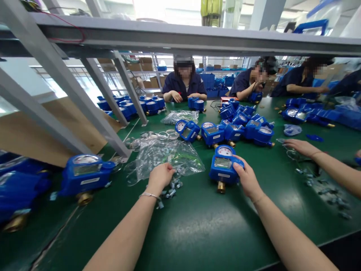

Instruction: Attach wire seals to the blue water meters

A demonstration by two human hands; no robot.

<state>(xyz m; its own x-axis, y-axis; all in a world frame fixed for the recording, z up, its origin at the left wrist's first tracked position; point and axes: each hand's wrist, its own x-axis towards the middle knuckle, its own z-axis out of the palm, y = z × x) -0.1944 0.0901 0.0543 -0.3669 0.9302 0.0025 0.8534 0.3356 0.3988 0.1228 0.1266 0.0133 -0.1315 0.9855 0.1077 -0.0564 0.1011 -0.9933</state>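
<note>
My right hand point(248, 178) grips the right side of a blue water meter point(224, 171), its round dial and display facing up and its brass fitting pointing toward me. The meter rests on, or just above, the green table point(191, 226). My left hand point(161, 176) is closed in a pinch at the near edge of a clear plastic bag point(180, 154) of small parts. What its fingertips hold, if anything, is too small to make out. Beside and under that hand lie several small grey clips point(170, 192).
More blue water meters point(211, 133) are grouped behind mine; another meter point(84, 175) stands at left beside the grey shelf posts point(113, 139). A co-worker's hand point(303, 146) reaches in from the right near loose clips point(332, 199). People sit across the table under an overhead shelf point(197, 37).
</note>
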